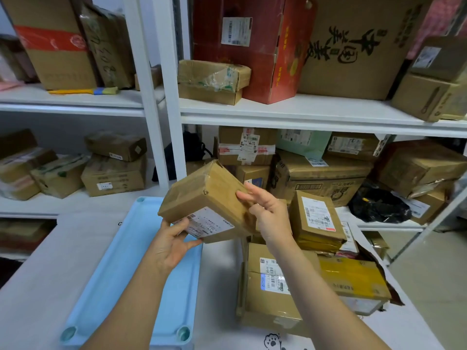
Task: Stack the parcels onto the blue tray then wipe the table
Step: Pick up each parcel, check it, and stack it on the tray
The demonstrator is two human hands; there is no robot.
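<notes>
A brown taped parcel (204, 198) with a white label is tilted in the air over the far right part of the blue tray (121, 274). My left hand (174, 238) grips its lower near corner, thumb under the label. My right hand (262, 210) holds its right side with fingers laid along the top face. The tray lies bare on the white table (38, 286). To the right on the table sits a pile of parcels: a labelled box (316, 221), a large box (273, 286) and a yellow-taped box (353, 276).
White shelves (303, 109) packed with cardboard boxes stand right behind the table. A black bag (379, 205) lies on the lower right shelf. A yellow-handled tool (83, 91) rests on the upper left shelf. Floor shows at the right (429, 274).
</notes>
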